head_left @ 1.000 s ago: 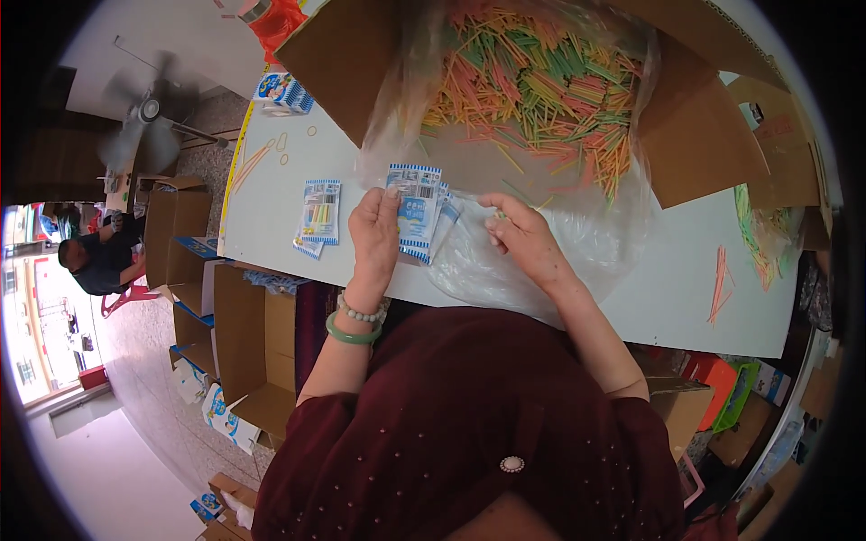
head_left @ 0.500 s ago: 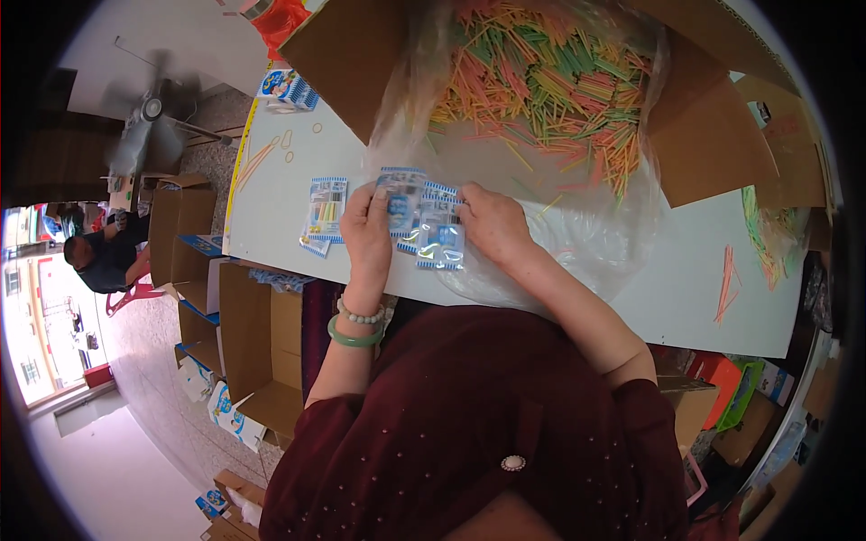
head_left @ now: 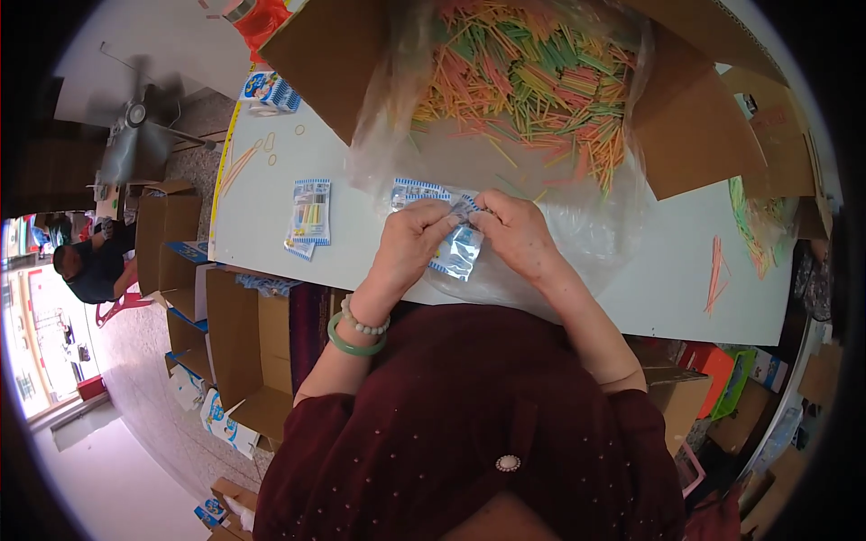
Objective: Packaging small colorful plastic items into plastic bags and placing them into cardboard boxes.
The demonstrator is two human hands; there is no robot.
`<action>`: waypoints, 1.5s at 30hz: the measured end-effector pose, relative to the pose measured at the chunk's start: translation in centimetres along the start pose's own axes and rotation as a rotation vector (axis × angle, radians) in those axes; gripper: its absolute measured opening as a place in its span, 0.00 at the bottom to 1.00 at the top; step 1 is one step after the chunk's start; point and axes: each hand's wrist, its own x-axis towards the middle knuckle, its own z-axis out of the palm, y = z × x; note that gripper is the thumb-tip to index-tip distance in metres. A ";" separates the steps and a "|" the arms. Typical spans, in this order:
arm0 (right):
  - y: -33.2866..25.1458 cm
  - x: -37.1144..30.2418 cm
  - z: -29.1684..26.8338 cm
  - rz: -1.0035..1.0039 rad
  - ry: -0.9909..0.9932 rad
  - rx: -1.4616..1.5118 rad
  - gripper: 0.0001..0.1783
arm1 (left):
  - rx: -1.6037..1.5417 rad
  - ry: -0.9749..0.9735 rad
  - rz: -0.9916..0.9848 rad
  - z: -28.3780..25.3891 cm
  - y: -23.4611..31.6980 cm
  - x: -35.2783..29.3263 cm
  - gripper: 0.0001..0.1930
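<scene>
Sitting at the far left, a person (head_left: 95, 270) in dark clothing is partly cut by the curved rim of the view. Just right of that person stands a fan (head_left: 135, 114), its blades blurred. Next come open cardboard boxes (head_left: 233, 343), in a group below the left edge of a white table (head_left: 257, 203). On the table's left part are a few thin orange strands (head_left: 240, 166), with a blue-and-white bundle (head_left: 271, 92) above them. Nearer the front, a small packet (head_left: 311, 213) showing coloured stripes lies partly over another.

Farther right, the left hand (head_left: 409, 248) has a green bangle (head_left: 356, 346) and a beaded bracelet (head_left: 365, 325) at its wrist. Its thumb and fingers are drawn together, pinching the top of a shiny blue-and-clear packet (head_left: 462, 255), which hangs between the two hands above the table's front edge. A blue-edged packet (head_left: 419, 190) shows just above the left hand; whether that hand also grips it cannot be told. The right hand (head_left: 514, 239) pinches the same shiny packet from the other side, its fingers curled in and almost touching the left ones.

Beyond the hands, many coloured sticks (head_left: 532, 81) are heaped on clear plastic (head_left: 586, 225) between cardboard flaps (head_left: 695, 135). Farther right lie loose pink sticks (head_left: 716, 270), then a clear bag (head_left: 755, 236) of green and orange ones.
</scene>
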 end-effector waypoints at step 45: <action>3.1 -1.6 -1.7 0.100 -0.012 0.370 0.10 | -0.108 -0.071 0.055 3.2 -0.1 0.8 0.10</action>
